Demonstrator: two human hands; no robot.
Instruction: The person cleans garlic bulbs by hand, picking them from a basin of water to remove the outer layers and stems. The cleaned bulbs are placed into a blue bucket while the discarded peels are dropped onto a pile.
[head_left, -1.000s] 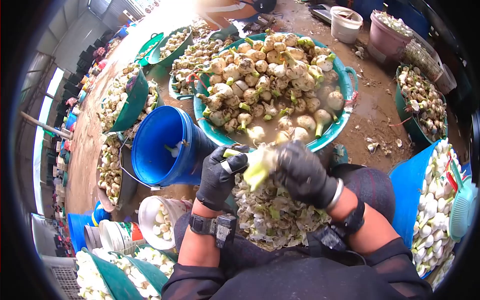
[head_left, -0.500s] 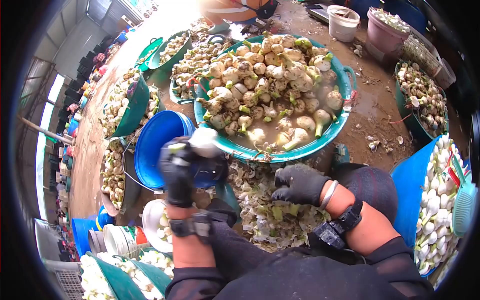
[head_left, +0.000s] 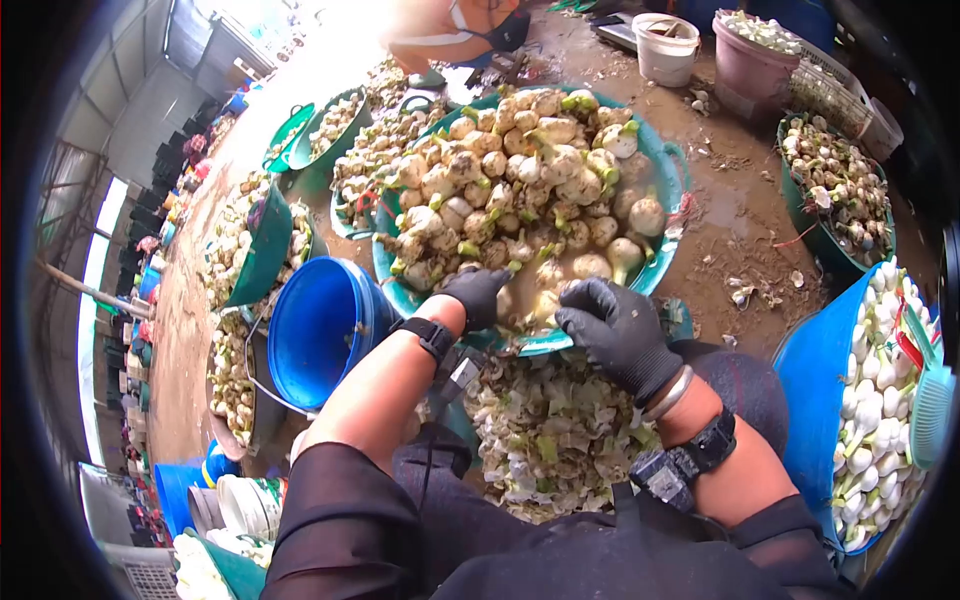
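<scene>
A large teal tub (head_left: 678,190) stands in front of me, heaped with muddy garlic bulbs (head_left: 520,150) with cut stems, some in brown water. My left hand (head_left: 474,298), in a black glove, reaches over the tub's near rim among the bulbs; its fingertips are mostly hidden. My right hand (head_left: 612,328), also gloved, is at the same rim with fingers curled and thumb pressed in. Whatever it holds, if anything, is hidden. Below the hands, between my knees, lies a pile of pale peelings (head_left: 545,430).
An empty-looking blue bucket (head_left: 318,325) lies tilted on the left. At right, a blue container (head_left: 815,370) holds cleaned white bulbs (head_left: 868,420) and a teal plastic basket (head_left: 932,410). More tubs of bulbs (head_left: 835,180) stand around. Another person (head_left: 450,35) is at the far side.
My left hand has swung from beside the blue bucket, where it had a whitish bulb, to the tub, and that bulb no longer shows. My right hand has moved up and forward to the rim.
</scene>
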